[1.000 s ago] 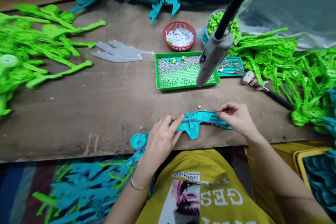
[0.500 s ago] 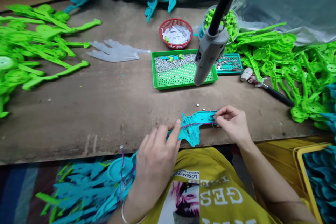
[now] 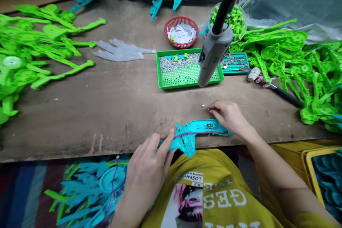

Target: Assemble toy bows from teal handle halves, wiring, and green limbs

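Turquoise shell [image 3: 199,127] across front edge [image 3: 66,156], broad tabletop [image 3: 120,99] beyond

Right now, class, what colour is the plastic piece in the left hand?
The piece is turquoise; the head view shows it best.

Clock centred on screw tray [image 3: 184,78], on bench [image 3: 120,107]: basket [image 3: 182,45] stood at 12 o'clock, tub [image 3: 245,25] at 1–2, side tray [image 3: 247,60] at 3. Parts heap [image 3: 50,30] lay at 9; mallet [image 3: 284,95] at 3–4, beside second heap [image 3: 292,58]. Casing [image 3: 197,126] lay at 6, along near edge.
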The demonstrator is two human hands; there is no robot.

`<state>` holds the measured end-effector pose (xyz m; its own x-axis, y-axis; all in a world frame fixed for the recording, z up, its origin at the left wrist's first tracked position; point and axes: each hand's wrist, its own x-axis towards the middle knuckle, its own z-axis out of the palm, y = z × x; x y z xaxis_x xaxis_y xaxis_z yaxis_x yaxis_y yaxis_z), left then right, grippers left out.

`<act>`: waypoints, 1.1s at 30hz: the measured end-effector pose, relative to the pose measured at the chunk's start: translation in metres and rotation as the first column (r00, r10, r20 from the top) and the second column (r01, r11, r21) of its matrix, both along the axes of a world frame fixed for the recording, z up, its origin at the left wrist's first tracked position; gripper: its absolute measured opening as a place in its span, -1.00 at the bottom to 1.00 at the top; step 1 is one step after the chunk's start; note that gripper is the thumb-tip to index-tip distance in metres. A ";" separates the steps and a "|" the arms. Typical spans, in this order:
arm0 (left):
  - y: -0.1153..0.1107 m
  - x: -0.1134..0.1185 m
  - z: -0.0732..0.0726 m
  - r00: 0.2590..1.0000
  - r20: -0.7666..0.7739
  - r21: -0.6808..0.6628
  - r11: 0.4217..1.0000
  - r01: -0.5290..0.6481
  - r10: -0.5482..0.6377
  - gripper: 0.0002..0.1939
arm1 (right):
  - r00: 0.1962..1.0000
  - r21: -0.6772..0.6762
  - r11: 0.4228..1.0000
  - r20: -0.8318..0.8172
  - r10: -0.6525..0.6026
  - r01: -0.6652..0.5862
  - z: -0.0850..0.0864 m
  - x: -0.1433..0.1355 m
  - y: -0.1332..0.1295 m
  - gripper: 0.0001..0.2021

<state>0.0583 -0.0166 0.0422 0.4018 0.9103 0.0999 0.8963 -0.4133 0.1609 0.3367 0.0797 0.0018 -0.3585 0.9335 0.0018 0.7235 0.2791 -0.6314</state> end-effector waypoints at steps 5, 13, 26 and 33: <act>-0.003 -0.003 0.001 1.000 -0.029 -0.025 1.000 -0.007 0.006 -0.59 | 0.991 0.003 0.993 0.071 0.114 -0.115 -0.023 0.003 0.016 -0.77; -0.001 -0.003 -0.002 1.000 0.016 -0.033 0.999 -0.005 0.005 -0.59 | 0.890 -0.275 0.932 -0.322 -0.322 0.237 0.014 -0.010 -0.013 -0.89; -0.001 0.000 0.001 0.999 0.050 -0.016 1.000 -0.017 0.018 -0.59 | 0.949 -0.251 0.944 -0.179 -0.261 0.213 0.025 -0.025 -0.034 -0.86; -0.003 -0.004 -0.008 0.996 0.077 -0.043 0.998 -0.037 0.041 -0.60 | 0.987 -0.365 0.929 -0.114 -0.111 0.062 0.032 -0.021 -0.014 -0.91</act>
